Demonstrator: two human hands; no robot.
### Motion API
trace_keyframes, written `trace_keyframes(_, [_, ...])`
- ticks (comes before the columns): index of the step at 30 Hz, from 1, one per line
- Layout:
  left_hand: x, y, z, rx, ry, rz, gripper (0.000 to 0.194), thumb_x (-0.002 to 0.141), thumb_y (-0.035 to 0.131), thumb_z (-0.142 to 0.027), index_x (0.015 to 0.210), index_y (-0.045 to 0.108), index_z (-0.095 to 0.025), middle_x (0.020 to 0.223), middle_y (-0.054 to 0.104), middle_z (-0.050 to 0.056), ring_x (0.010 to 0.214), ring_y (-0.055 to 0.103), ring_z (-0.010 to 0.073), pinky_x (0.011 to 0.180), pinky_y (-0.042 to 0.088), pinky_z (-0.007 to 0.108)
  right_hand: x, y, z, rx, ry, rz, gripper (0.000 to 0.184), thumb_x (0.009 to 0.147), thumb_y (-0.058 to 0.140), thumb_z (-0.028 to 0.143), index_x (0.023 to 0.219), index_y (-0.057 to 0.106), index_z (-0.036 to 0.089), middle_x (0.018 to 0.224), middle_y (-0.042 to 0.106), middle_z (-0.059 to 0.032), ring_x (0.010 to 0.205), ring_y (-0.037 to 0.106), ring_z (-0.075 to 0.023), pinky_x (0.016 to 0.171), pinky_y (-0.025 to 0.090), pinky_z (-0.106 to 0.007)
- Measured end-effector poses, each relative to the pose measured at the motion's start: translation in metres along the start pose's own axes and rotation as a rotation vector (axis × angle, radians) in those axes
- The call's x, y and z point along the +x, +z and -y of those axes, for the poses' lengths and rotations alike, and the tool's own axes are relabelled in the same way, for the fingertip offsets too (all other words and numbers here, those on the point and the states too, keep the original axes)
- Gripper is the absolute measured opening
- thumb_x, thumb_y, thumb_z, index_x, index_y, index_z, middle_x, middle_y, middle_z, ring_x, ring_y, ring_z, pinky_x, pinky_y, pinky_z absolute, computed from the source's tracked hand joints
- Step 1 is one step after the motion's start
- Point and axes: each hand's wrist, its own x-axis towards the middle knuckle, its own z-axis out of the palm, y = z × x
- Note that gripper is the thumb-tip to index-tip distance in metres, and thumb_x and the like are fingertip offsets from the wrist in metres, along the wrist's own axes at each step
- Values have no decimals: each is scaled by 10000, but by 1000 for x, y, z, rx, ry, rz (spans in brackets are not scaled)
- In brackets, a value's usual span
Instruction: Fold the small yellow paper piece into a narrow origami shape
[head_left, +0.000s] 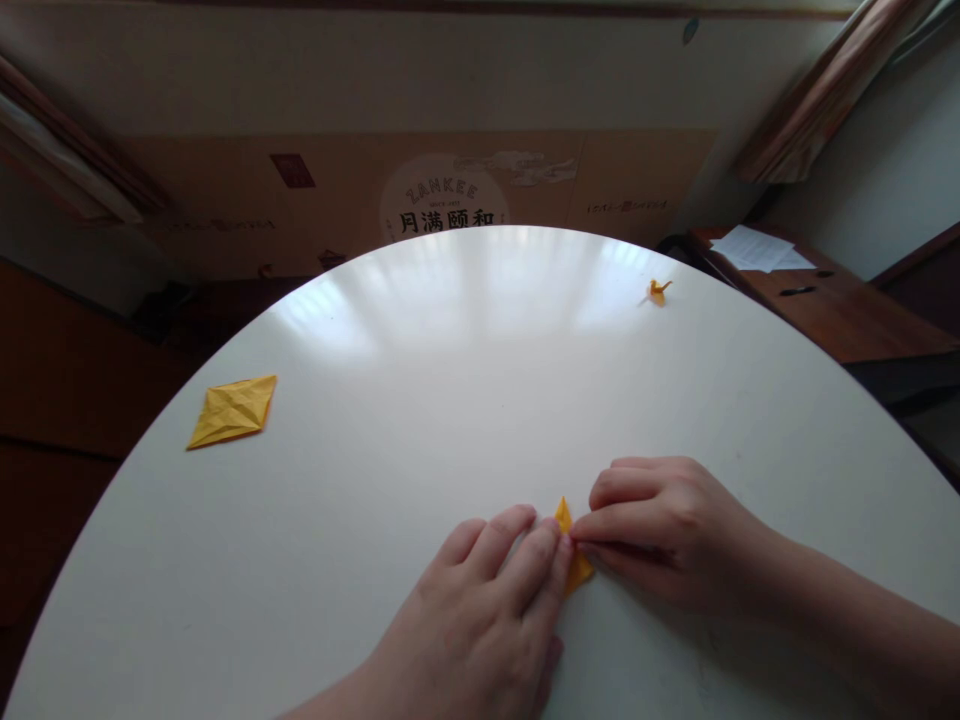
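Note:
A small folded piece of yellow paper lies on the round white table near the front edge, mostly covered by my fingers. My left hand lies flat with its fingers pressed down on the paper's left side. My right hand comes in from the right, fingers curled, its fingertips pinching the paper's right side. Only a small yellow tip and a lower corner show between the two hands.
A larger yellow diamond-shaped folded paper rests near the table's left edge. A tiny yellow folded figure stands at the far right of the table. Behind are a cardboard box and a wooden desk with white papers.

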Motion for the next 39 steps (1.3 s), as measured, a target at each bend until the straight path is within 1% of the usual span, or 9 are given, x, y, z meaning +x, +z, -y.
trace_keyframes(4, [0, 1, -1, 1, -14, 5, 437, 951, 555, -358, 1351, 579, -184, 1381, 595, 42, 1241, 498, 258, 985, 405, 381, 0, -2, -1, 43, -3, -22, 160, 929, 599, 174, 935, 748, 231, 768, 681, -28, 674, 618, -132, 630, 451, -242])
trace_keyframes(8, [-1, 0, 0, -8, -3, 0, 438, 956, 548, -357, 1357, 576, -181, 1385, 597, 42, 1236, 504, 258, 987, 400, 372, -1, -5, -2, 93, 26, -18, 169, 913, 599, 140, 932, 749, 215, 771, 677, -30, 676, 626, -128, 632, 462, -232])
trace_keyframes(17, [1, 1, 1, -18, -13, -18, 430, 947, 549, -333, 1340, 585, -160, 1376, 607, 42, 1238, 505, 255, 997, 393, 371, 1, -3, -2, 74, 16, 10, 175, 918, 594, 155, 918, 756, 222, 759, 692, -32, 679, 614, -143, 640, 459, -254])
trace_keyframes(22, [0, 0, -1, -14, -16, -5, 441, 943, 562, -336, 1357, 571, -186, 1384, 597, 34, 1244, 504, 249, 992, 411, 373, 2, -2, -2, 73, 25, 5, 171, 936, 594, 180, 916, 758, 222, 756, 691, -29, 682, 612, -140, 644, 458, -250])
trace_keyframes(26, [0, 0, -2, -13, -23, 3, 436, 940, 565, -341, 1351, 583, -197, 1394, 582, 56, 1260, 497, 255, 1001, 420, 370, 1, 0, -2, 47, 28, -1, 168, 937, 601, 188, 927, 763, 229, 766, 697, -34, 691, 623, -143, 648, 467, -242])
trace_keyframes(29, [0, 0, -2, -18, -21, -4, 445, 937, 566, -335, 1358, 579, -193, 1397, 582, 60, 1258, 499, 252, 1003, 423, 364, 1, 2, -3, 35, 58, -16, 167, 939, 602, 192, 924, 763, 233, 772, 695, -33, 695, 627, -141, 649, 471, -235])
trace_keyframes(34, [1, 2, 0, -33, -26, -18, 441, 937, 564, -323, 1353, 579, -179, 1393, 596, 38, 1251, 503, 254, 1003, 403, 368, 1, 1, -4, 108, 56, -45, 173, 923, 599, 148, 923, 760, 212, 769, 684, -32, 680, 622, -130, 633, 466, -225])
trace_keyframes(36, [1, 1, 0, -30, -21, -19, 441, 936, 566, -325, 1350, 579, -174, 1380, 608, 29, 1243, 509, 250, 999, 399, 366, 1, 0, -4, 128, 57, -38, 174, 914, 599, 133, 916, 757, 206, 762, 678, -29, 668, 617, -125, 622, 460, -222])
trace_keyframes(39, [1, 1, 1, -31, -21, -9, 449, 934, 572, -340, 1348, 580, -167, 1385, 603, 31, 1244, 508, 251, 996, 401, 365, 2, -1, -4, 92, 57, -8, 169, 915, 598, 145, 878, 750, 210, 757, 681, -28, 678, 616, -132, 633, 456, -232])
